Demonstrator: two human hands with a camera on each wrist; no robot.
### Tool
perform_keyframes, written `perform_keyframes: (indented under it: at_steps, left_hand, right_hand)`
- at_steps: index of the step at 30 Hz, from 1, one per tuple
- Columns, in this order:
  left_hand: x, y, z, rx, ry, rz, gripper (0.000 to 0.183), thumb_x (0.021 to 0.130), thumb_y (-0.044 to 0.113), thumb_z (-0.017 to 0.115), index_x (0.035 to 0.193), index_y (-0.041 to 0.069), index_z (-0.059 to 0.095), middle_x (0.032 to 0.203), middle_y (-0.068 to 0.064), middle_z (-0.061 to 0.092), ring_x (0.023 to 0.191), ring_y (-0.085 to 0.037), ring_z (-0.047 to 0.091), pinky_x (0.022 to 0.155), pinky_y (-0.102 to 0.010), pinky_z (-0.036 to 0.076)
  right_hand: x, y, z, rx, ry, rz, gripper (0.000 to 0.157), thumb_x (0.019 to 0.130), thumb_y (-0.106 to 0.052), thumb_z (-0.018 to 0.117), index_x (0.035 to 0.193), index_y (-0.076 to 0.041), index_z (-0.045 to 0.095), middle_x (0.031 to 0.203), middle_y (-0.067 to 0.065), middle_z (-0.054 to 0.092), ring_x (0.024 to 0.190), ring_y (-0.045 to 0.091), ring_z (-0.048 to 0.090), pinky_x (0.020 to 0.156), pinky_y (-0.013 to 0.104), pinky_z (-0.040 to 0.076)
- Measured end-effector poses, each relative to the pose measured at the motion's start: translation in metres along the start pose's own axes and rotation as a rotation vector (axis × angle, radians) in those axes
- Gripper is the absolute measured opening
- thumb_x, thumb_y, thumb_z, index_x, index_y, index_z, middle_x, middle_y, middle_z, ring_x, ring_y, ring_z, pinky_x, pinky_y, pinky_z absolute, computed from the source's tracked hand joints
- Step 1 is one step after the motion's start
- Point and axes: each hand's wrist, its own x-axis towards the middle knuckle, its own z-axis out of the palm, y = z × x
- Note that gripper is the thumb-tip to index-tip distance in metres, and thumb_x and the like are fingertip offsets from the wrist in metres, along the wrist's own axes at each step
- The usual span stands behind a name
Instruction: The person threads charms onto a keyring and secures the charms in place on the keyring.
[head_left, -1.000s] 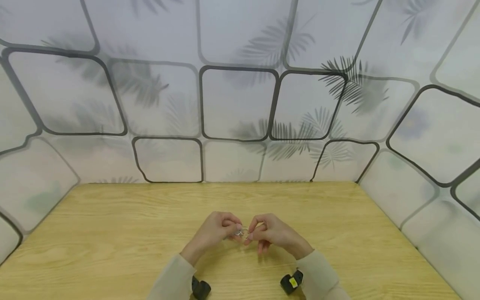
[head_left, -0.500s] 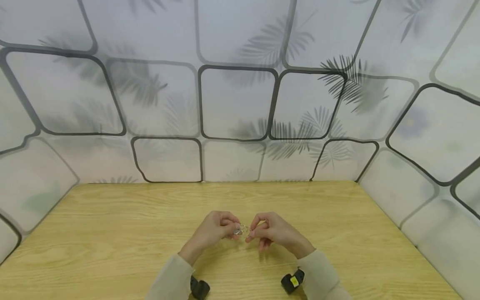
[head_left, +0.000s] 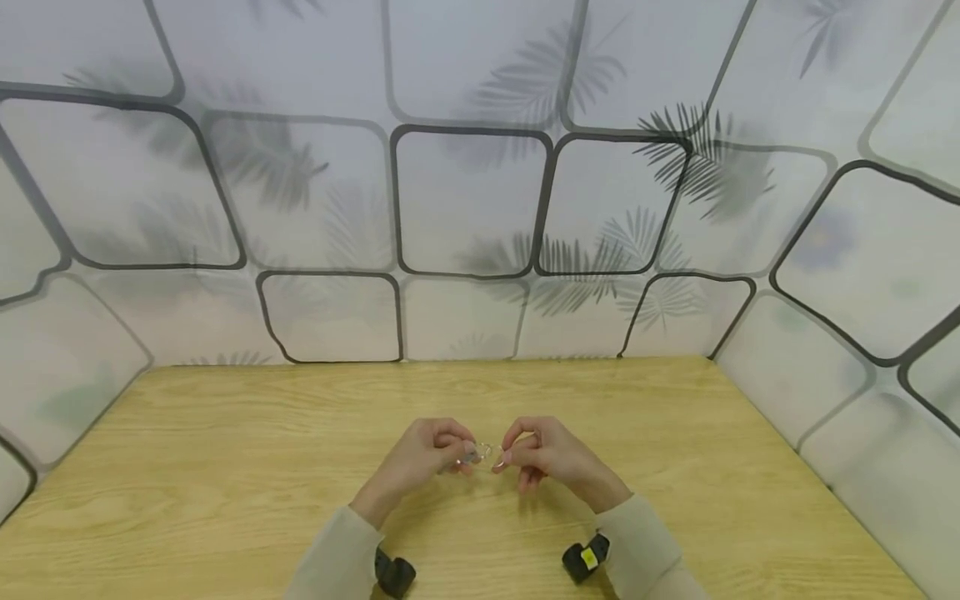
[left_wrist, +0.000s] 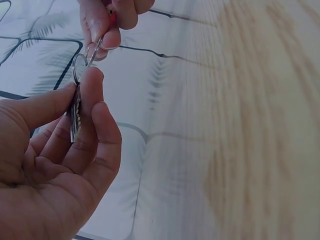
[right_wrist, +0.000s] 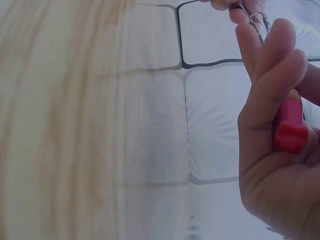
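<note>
In the left wrist view, my left hand (left_wrist: 60, 155) pinches a silver key (left_wrist: 75, 117) between thumb and fingers, its toothed blade pointing down. A metal ring (left_wrist: 79, 64) rises from the key's top and meets a second key ring (left_wrist: 94, 54); whether they are linked is hard to tell. My right hand (head_left: 551, 454) pinches that second ring at its fingertips. A red keychain piece (right_wrist: 291, 125) sits in the right palm, partly hidden by curled fingers. Seen from the head, the left hand (head_left: 431, 450) is a short gap away, with the rings (head_left: 486, 452) between.
Both hands are held over a wood-grain table (head_left: 262, 467). A patterned backdrop (head_left: 472, 200) with dark outlines and leaf prints stands behind and at both sides. Black wrist cameras (head_left: 394, 575) hang below the sleeves near the table's front.
The hands have moved slightly apart, the left one drifting left, so the rings between the fingertips show more. Both keep their hold. The head view has shifted a little.
</note>
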Motion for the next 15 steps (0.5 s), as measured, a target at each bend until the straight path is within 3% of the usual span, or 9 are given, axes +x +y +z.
perform_keyframes:
  at_steps: [9, 15]
  left_hand:
    - [0.0003, -0.0020, -0.0012, 0.010, -0.015, 0.032, 0.015, 0.101, 0.003, 0.061, 0.105, -0.012, 0.064, 0.094, -0.020, 0.075, 0.080, -0.028, 0.074, 0.075, -0.034, 0.059]
    - [0.0007, -0.0028, -0.0014, 0.026, 0.001, 0.036, 0.015, 0.101, 0.003, 0.061, 0.105, -0.011, 0.065, 0.092, -0.022, 0.074, 0.080, -0.032, 0.073, 0.074, -0.032, 0.059]
  right_hand:
    - [-0.0008, -0.0011, 0.0011, 0.013, 0.085, -0.045, 0.014, 0.098, 0.001, 0.059, 0.107, 0.011, 0.056, 0.091, 0.021, 0.075, 0.050, 0.008, 0.061, 0.049, 0.019, 0.049]
    - [0.0007, 0.0023, -0.0006, 0.070, 0.023, -0.005, 0.018, 0.096, 0.001, 0.061, 0.109, 0.013, 0.057, 0.087, 0.014, 0.075, 0.052, 0.007, 0.062, 0.050, 0.018, 0.050]
